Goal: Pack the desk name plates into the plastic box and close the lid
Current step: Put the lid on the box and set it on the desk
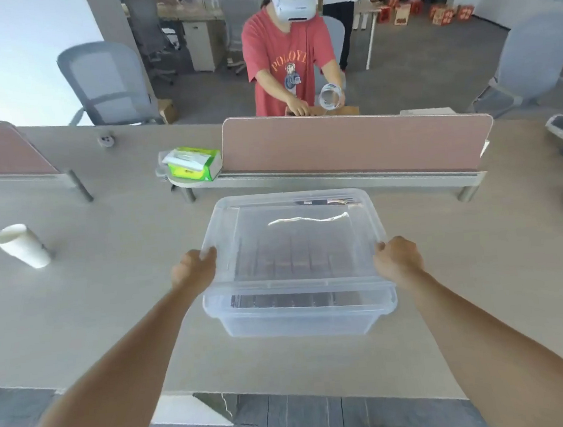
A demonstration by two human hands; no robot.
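The clear lid (296, 236) looks light, thin, a little flexible and slick; best taken by its side rims. Left grip (194, 266) and right grip (395, 254) each clasp one, tilting it over the plastic box (297, 318) on the desk (109, 298). Dark name plates (295, 299) lie below, between them.
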